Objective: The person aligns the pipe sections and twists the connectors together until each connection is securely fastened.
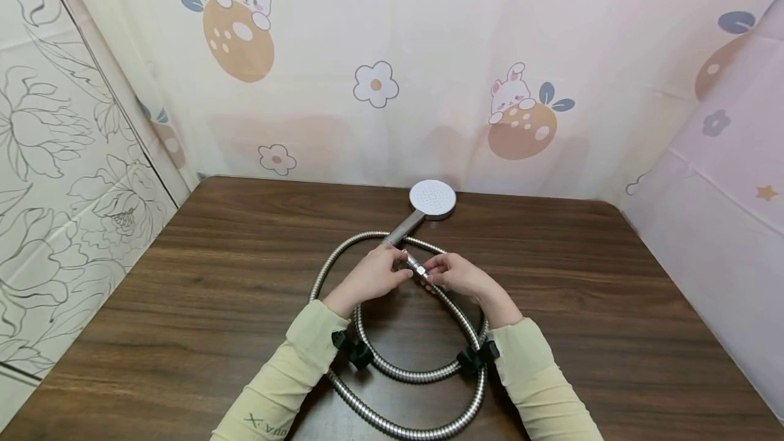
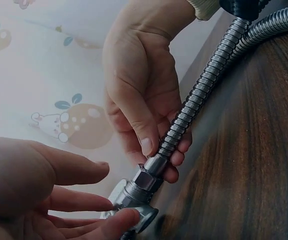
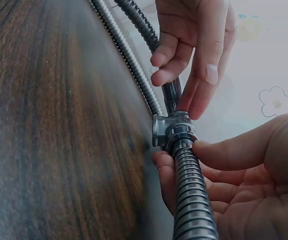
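A coiled metal shower hose [image 1: 422, 378] lies on the dark wooden table. My right hand [image 1: 461, 276] pinches one end of it between thumb and fingers, just behind a shiny hex nut [image 2: 148, 178]. That nut meets a metal fitting [image 3: 161, 131] with a short side piece. On the fitting's other side is my left hand [image 1: 372, 274]; its fingertips touch the metal while the thumb stands apart. Past the left hand lies a hand shower [image 1: 432, 199], its round white face up and its grey handle pointing back toward that hand, which hides the handle's lower end.
Black wrist mounts [image 1: 352, 349] sit at both cuffs, close over the hose loops. The wooden table [image 1: 202, 305] reaches back to a patterned cloth [image 1: 429, 121]. A flower-line panel [image 1: 67, 155] rises at the left and a pinkish cloth [image 1: 710, 223] at the right.
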{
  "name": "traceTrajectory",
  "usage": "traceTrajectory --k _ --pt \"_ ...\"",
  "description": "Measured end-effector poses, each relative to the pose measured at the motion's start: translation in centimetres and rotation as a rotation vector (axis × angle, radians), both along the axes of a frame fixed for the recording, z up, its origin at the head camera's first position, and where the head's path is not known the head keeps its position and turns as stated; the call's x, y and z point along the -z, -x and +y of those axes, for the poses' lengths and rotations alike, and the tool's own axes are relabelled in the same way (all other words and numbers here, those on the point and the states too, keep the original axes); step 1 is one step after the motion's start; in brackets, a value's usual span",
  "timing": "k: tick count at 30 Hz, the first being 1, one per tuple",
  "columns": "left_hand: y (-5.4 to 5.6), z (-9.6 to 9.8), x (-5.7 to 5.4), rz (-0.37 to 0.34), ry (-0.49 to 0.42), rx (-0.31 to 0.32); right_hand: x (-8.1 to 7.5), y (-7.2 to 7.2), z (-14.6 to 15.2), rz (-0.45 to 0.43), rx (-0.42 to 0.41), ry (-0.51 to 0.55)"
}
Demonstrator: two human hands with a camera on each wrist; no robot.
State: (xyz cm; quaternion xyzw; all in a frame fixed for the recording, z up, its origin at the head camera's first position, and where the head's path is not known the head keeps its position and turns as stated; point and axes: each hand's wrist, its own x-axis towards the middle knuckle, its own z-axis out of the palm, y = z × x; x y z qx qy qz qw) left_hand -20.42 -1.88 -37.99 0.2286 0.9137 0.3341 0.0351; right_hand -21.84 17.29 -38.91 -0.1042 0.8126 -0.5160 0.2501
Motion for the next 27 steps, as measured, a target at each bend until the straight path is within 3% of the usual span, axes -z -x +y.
traceTrajectory --k 9,20,27 --pt "-0.1 0.0 -0.1 -0.011 0.009 0.036 0.0 0.0 0.1 -0.017 0.004 -0.017" --pt "0.5 -0.9 0.1 -0.183 -0.093 0.026 -0.5 -0.1 -0.1 0.011 0.055 -0.111" --pt "0.9 -2.3 -0.6 -0.154 -0.140 0.035 -1.4 0.6 0.8 0.038 0.066 -0.062"
